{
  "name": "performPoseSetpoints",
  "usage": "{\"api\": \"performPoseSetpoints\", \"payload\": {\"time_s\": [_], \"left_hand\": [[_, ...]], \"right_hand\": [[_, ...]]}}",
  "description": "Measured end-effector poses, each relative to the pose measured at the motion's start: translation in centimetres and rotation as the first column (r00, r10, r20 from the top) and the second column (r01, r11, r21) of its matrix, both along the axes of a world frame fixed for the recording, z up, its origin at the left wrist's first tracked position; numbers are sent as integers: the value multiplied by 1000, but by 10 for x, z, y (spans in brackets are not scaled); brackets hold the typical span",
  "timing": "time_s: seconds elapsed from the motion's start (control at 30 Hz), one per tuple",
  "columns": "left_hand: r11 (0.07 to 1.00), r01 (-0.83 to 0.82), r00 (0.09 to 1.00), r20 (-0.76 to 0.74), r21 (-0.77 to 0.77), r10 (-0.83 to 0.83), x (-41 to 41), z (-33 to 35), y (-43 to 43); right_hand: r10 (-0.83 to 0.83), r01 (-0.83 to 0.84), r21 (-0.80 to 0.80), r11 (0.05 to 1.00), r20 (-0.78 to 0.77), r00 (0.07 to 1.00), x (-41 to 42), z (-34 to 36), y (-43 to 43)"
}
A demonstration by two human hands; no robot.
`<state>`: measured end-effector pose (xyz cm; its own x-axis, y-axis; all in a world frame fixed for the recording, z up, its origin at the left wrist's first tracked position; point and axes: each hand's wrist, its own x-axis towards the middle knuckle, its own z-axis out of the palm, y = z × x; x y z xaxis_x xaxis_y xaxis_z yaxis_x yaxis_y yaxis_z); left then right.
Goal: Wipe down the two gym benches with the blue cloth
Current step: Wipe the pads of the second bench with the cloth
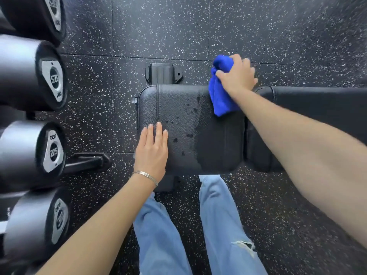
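A black padded gym bench lies across the view; its seat pad (190, 116) is in the middle, with wet spots and a damp streak on it. The longer back pad (317, 102) runs off to the right. My right hand (237, 76) grips the bunched blue cloth (219, 92) at the far edge of the seat pad, near the gap between the two pads. My left hand (152, 149) rests flat, fingers spread, on the near left corner of the seat pad. Only one bench is in view.
A rack of black dumbbells (39, 80) stands close on the left, their ends facing the bench. The bench's foot (162, 73) and a frame bar (89, 161) sit on the speckled black rubber floor (198, 26). My legs in blue jeans (218, 225) stand just before the bench.
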<state>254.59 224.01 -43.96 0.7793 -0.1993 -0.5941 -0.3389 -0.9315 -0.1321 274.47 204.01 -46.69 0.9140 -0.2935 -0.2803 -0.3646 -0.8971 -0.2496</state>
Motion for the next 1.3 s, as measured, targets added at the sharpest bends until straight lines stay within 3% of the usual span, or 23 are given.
{"api": "performPoseSetpoints", "payload": {"time_s": [0.07, 0.17, 0.23, 0.33, 0.47, 0.57, 0.7, 0.83, 0.93, 1.0, 1.13, 1.3], "left_hand": [[1000, 3, 1000, 3, -6, -3, 0, 0, 1], [1000, 10, 1000, 12, -13, -10, -1, -1, 2], [1000, 14, 1000, 17, -18, -14, -1, -2, 3], [998, -5, 1000, 13, -61, 5, -2, -4, 7], [984, -52, 999, -26, -173, 48, -4, -6, 21], [970, 2, 999, -45, -245, -13, -3, -8, 46], [963, 102, 994, -10, -249, -108, -8, -9, 75], [959, -14, 1000, -18, -281, 9, -15, -9, 88], [945, -103, 994, -50, -311, 92, -23, -12, 95], [937, -116, 993, -66, -329, 100, -27, -16, 98], [917, -161, 983, -142, -364, 117, -29, -25, 103], [911, -207, 971, -190, -355, 147, -32, -25, 101]], "right_hand": [[193, -199, -79, 977, -75, 978, 9, -3, 16], [273, -253, -200, 947, 83, 958, -26, -3, 34], [253, -231, -131, 964, 188, 949, -61, 1, 37], [321, -331, -19, 943, 310, 895, -123, 6, 34], [585, -613, -24, 790, 332, 740, -216, 10, 19], [692, -719, -17, 694, 290, 661, -221, 12, 8], [516, -546, 78, 834, 239, 823, -148, 16, 32], [315, -346, 120, 931, 220, 923, -84, 13, 72], [-50, 17, 181, 983, 181, 982, -41, 8, 97], [-179, 159, 195, 968, 87, 980, -27, 4, 105], [99, -131, 241, 962, 140, 985, -58, 11, 110], [407, -455, 244, 856, 225, 886, -161, 18, 99]]}}
